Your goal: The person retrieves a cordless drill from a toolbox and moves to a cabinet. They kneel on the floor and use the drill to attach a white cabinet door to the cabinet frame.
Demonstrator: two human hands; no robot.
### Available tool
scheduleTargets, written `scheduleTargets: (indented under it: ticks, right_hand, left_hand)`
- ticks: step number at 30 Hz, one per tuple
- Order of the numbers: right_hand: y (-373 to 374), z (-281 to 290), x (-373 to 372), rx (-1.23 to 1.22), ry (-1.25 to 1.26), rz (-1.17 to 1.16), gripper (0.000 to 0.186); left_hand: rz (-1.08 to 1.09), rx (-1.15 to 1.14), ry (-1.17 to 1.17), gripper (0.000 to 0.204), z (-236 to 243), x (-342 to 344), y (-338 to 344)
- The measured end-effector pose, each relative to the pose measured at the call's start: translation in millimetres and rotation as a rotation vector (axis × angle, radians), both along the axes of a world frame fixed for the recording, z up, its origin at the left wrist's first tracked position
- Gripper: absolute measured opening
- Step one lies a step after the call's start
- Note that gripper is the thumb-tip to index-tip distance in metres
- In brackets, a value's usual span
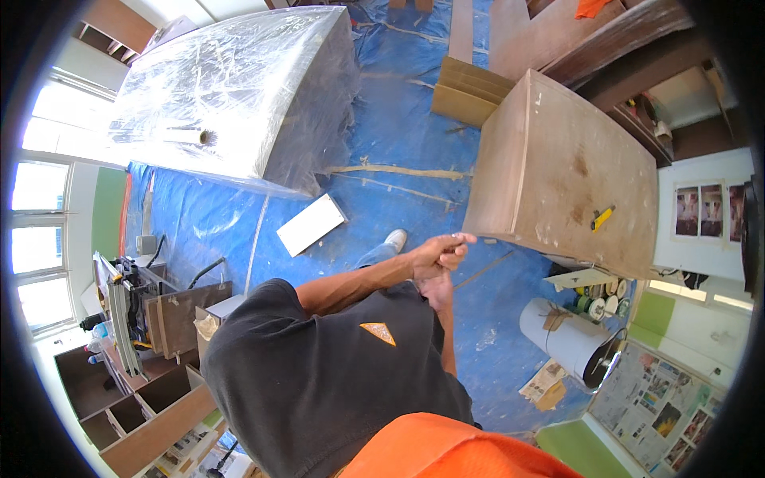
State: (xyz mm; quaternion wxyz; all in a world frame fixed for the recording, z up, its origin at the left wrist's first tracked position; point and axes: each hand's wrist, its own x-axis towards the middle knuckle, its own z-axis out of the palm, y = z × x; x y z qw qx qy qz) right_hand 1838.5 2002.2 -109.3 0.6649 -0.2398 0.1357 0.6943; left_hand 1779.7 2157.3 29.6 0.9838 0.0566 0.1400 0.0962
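My left hand (440,252) is raised in front of my dark shirt, its fingers bent and bunched, with something small and unclear near the fingertips. My right hand (432,285) is just below and touching or very close to it, partly covered, so its grip is unclear. Beyond the hands, a curved pale wooden counter (558,167) stands to the right, with a yellow utility knife (602,217) on its top. A white board (311,225) lies on the blue sheet floor (398,135) beside my shoe (395,240).
A plastic-wrapped unit (223,88) fills the upper left. Cardboard sheets (470,92) lean behind the counter. Equipment and boards (167,319) crowd the left side, above open wooden shelving (135,410). A white cylinder (558,334) and several cans (598,308) sit at the lower right.
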Motion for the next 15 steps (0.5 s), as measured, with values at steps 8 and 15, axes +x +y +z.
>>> scheduleTargets:
  ticks: [8, 15]
  right_hand:
    - [95, 89, 9, -0.018, -0.257, 0.011, 0.035]
    - [122, 92, 3, -0.201, -0.263, 0.062, 0.033]
  left_hand:
    - [0.180, -0.195, 0.017, 0.041, -29, -2, 41]
    - [0.402, -0.358, 0.358, 0.041, -54, 3, 48]
